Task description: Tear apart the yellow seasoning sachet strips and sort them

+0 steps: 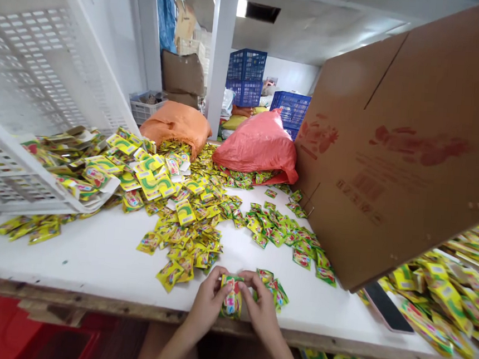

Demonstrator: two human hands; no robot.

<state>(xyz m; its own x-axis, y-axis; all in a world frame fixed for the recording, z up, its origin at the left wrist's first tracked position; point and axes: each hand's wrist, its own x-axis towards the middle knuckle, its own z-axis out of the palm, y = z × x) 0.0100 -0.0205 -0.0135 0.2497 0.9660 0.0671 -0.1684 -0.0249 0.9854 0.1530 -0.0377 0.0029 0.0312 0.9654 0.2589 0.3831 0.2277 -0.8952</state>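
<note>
Across the lower view runs the white worktop [107,252], its wooden front edge nearest me. On its right leans the large cardboard box [394,131], tilted, with red print on its side. At the left, the white crate [38,33] lies tipped, its opening towards the middle, and folded yellow cartons [149,177] lie in its mouth and out onto the surface. At the far right, beyond the cardboard box, I see another heap of yellow cartons and packets [452,287].

Toward the back, the red sack [259,142] rests with green packets at its mouth. Left of it, the orange sack [180,121] lies with its mouth over yellow packets [192,237], which spread forward down the middle. Behind the sacks stand blue crates [246,77]. Green packets [277,225] trail between the red sack and the lower edge of the cardboard box.

Near the front edge, I have my left hand [207,299] and my right hand [262,310] facing each other, thumbs towards me. The grip of each is clamped on the small printed box [231,296], one at either side, at the front edge of the worktop. A dark phone [390,309] lies flat to the right, and a few loose green packets [278,294] sit just beside my right hand.
</note>
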